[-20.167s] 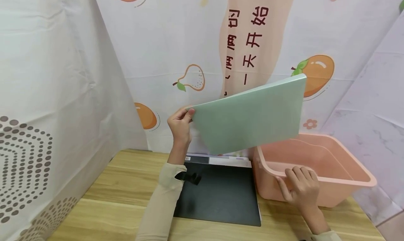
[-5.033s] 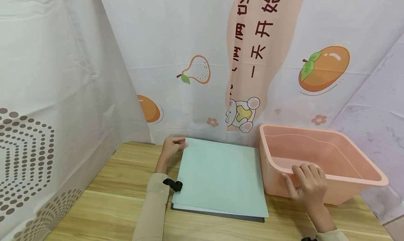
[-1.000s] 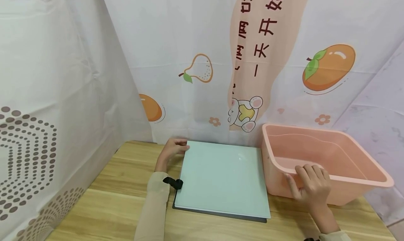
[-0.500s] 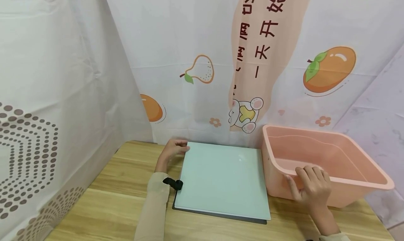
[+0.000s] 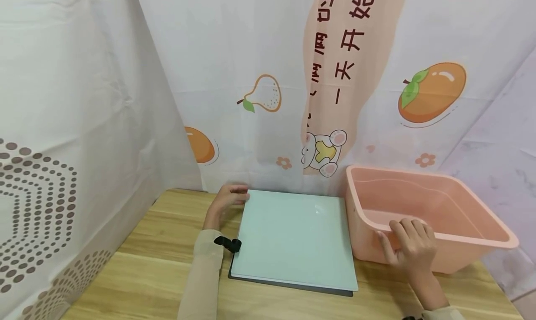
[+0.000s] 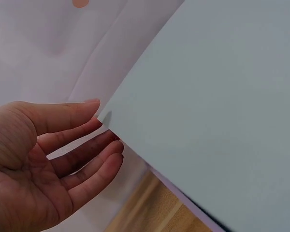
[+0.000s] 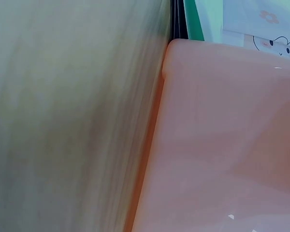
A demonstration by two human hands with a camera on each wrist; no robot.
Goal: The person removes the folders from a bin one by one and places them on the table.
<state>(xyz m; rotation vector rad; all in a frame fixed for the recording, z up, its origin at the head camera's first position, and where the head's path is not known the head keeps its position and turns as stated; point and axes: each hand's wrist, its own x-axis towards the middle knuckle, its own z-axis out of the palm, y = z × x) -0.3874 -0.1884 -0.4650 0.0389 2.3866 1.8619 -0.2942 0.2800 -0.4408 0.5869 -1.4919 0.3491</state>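
Observation:
A light green folder [image 5: 295, 238] lies flat on a dark folder [image 5: 335, 291], whose edge shows along the front. My left hand [image 5: 229, 200] is at the green folder's back left corner. In the left wrist view that hand [image 6: 53, 159] has its thumb just off the corner of the green folder [image 6: 198, 111], its relaxed fingers close to the edge; whether they touch is hard to tell. My right hand [image 5: 412, 245] grips the near rim of a pink bin [image 5: 469, 208], fingers over the inside and thumb outside. The right wrist view shows the bin's wall [image 7: 208, 135] but no hand.
The wooden table [image 5: 146, 264] stretches left and in front of the folders. Behind stands a white cloth [image 5: 234, 45] printed with fruit, and another cloth [image 5: 96, 115] hangs at the left. The bin stands close beside the folders' right edge.
Earlier, my left hand held the green folder up, tilted over the dark one; it then came down flat onto it. In the last second little has moved. My right hand stays on the bin.

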